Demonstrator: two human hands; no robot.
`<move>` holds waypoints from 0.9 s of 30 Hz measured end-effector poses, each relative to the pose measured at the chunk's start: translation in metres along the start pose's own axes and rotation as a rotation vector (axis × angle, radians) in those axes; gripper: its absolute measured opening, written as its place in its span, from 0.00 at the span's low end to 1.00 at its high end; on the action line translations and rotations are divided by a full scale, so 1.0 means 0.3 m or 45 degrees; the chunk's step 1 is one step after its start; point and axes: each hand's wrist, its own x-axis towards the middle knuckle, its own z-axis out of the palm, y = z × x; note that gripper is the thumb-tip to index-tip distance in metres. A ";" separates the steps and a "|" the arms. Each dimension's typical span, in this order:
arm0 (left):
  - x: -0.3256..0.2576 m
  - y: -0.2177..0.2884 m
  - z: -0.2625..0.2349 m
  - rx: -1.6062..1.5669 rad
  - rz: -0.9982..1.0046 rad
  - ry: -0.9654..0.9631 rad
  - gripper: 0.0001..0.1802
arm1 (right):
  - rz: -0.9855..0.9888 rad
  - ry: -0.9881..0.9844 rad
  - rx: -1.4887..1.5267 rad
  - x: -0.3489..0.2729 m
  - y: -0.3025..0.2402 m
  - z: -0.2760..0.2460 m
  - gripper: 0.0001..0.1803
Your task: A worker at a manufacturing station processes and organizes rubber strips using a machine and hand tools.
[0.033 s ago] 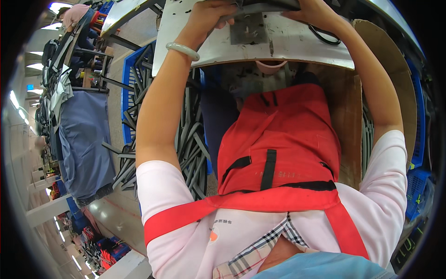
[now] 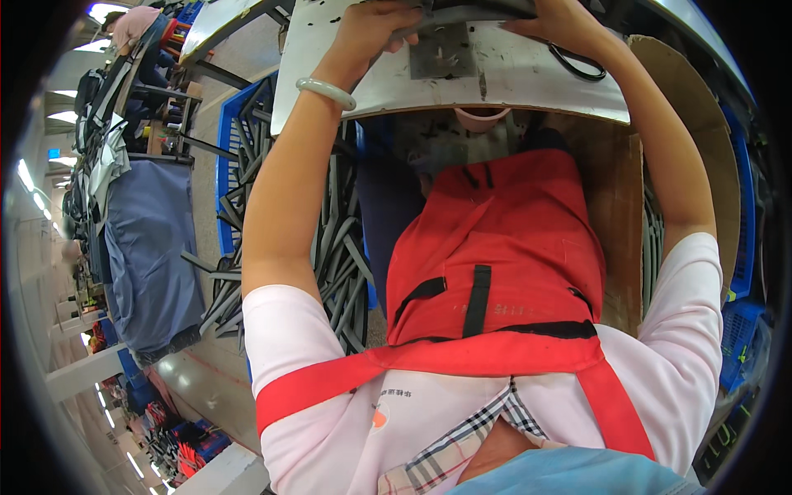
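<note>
Head view: both hands work at the far edge of a grey metal worktable, near the top rim of the frame. The left hand is curled closed over the end of a dark grey strip, fingers wrapped over its upper edge; a pale green bangle sits on that wrist. The right hand is closed on the other end of the same strip, fingers pressing it down. The strip is long, narrow, dull dark grey, slightly bowed, lying across the tabletop above a small square metal plate; its top edge is cut off by the frame. A black loop lies just right of the plate. Below the table, a blue crate holds many similar grey strips. A red apron covers the lap.
</note>
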 end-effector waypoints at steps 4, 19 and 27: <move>-0.115 0.031 0.016 -0.216 0.187 0.176 0.14 | 0.059 0.118 -0.022 -0.108 -0.039 -0.025 0.45; -0.266 -0.007 0.096 0.460 0.340 -0.308 0.19 | -0.452 0.006 0.062 -0.287 -0.290 0.161 0.18; -0.374 0.027 0.066 0.244 0.030 -0.256 0.20 | -0.112 0.037 0.175 -0.273 -0.068 0.030 0.41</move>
